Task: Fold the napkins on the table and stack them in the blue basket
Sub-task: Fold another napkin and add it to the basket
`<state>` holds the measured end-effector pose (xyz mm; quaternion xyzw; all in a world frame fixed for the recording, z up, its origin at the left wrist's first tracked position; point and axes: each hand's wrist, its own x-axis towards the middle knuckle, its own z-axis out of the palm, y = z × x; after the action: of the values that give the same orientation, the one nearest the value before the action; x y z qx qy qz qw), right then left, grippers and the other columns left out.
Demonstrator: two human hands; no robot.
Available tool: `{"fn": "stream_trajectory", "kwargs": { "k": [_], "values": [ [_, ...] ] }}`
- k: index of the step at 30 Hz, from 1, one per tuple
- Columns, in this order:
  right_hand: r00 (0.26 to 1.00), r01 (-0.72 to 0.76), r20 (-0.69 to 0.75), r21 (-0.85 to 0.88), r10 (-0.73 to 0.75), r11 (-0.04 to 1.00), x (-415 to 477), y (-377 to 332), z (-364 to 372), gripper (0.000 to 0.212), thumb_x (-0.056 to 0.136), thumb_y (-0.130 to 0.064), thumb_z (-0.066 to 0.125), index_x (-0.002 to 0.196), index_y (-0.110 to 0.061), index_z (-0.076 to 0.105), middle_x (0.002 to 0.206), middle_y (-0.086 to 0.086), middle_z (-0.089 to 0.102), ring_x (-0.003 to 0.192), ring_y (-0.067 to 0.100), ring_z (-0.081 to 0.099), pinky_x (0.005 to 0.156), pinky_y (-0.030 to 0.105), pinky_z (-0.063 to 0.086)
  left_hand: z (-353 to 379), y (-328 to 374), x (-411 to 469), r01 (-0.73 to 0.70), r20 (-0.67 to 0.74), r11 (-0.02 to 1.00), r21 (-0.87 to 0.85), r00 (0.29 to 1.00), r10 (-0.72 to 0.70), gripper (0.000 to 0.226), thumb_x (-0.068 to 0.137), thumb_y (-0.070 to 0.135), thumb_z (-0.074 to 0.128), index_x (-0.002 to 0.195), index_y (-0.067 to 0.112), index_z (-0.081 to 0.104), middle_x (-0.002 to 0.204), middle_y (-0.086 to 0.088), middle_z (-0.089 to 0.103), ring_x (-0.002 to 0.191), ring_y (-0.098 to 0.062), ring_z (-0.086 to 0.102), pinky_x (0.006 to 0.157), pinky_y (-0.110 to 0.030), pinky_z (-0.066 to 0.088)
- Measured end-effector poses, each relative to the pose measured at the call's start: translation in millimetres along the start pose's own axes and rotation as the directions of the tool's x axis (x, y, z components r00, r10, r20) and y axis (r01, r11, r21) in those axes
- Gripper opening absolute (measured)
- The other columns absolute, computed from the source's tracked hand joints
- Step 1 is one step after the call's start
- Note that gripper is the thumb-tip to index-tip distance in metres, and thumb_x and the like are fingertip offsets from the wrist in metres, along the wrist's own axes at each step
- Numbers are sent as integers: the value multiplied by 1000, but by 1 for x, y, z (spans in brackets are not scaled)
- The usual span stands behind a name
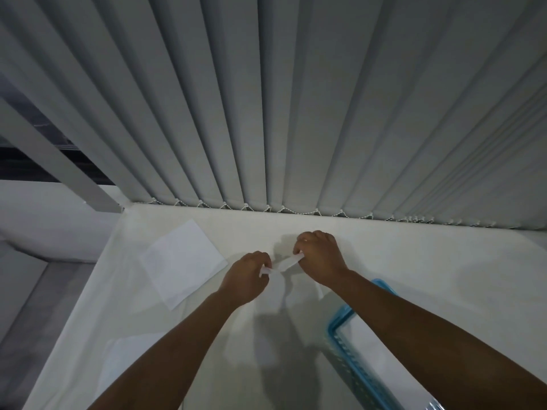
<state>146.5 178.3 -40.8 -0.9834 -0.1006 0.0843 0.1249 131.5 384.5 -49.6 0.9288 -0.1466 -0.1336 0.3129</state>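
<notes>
A white napkin (285, 284) is held up over the middle of the white table (429, 255). My left hand (247, 276) pinches its left top corner and my right hand (321, 257) pinches its right top corner. The napkin hangs down between my hands, and its lower part is hard to tell from the table. Another napkin (183, 261) lies flat at the left. A third napkin (133, 359) lies flat near the front left, partly under my left forearm. The blue basket (340, 335) stands at the lower right with white napkins inside, partly hidden by my right forearm.
Grey vertical blinds (296, 113) hang along the table's far edge. The table's left edge drops off to a grey floor (35, 306) and a white ledge (44, 217).
</notes>
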Motion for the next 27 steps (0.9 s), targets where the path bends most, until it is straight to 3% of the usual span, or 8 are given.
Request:
{"fn": "stream_trajectory", "kwargs": {
  "k": [5,8,10,15,19,22,25,27],
  "values": [
    [989,15,148,-103,1,995,-40,5,-3,30,84,-25,50,109,-28,67,118,-7,64,118,18,49,111,37,19,15,3,-25,65,166,995,-79,985,-51,33,83,49,62,109,29,59,118,17,54,111,-5,49,99,-26,39],
    [970,11,243,-110,16,994,-61,8,-1,36,88,-30,46,120,-32,62,132,-7,58,128,19,42,117,44,10,19,13,-26,160,48,951,-265,987,-152,28,92,48,50,104,26,63,113,15,56,113,-8,49,100,-24,34],
    [958,26,286,-110,7,994,-70,9,-1,40,89,-40,44,126,-35,58,144,-10,46,136,20,33,118,49,3,23,13,-19,194,-44,958,-209,977,-207,31,95,44,45,108,21,62,116,5,60,114,-17,52,98,-28,38],
    [941,25,336,-217,50,976,-80,4,-2,52,91,-59,28,127,-34,57,151,-9,37,143,21,22,116,57,-6,26,14,-2,289,56,954,80,954,-294,38,91,36,53,126,22,49,128,-1,53,120,-22,50,96,-36,44],
    [972,-64,203,-252,118,966,-90,-3,-10,47,96,-45,26,118,-27,64,140,-5,51,134,19,36,116,55,-3,21,21,7,318,69,932,174,940,-333,26,90,34,52,112,23,59,120,0,63,116,-22,55,94,-33,43],
    [985,-157,41,-154,166,975,-100,-4,-10,35,96,-35,38,112,-27,68,136,-6,53,134,20,38,118,50,5,16,24,9,332,95,930,158,932,-349,19,89,34,53,98,22,65,113,-2,67,109,-23,59,87,-32,46],
    [957,-226,-192,-30,216,974,-108,-7,-5,13,83,-27,63,84,-29,76,120,-5,67,121,26,54,111,51,24,6,38,9,344,20,938,-42,939,-344,19,88,31,58,96,17,68,106,-4,70,102,-23,63,82,-29,44],
    [917,-264,-286,88,278,961,-113,-12,-7,10,82,-27,66,79,-30,75,114,-8,69,114,23,57,105,48,36,-3,56,5,335,-60,910,-244,931,-359,20,87,26,60,98,11,67,104,-5,70,98,-24,63,80,-29,43]
  ]
}}
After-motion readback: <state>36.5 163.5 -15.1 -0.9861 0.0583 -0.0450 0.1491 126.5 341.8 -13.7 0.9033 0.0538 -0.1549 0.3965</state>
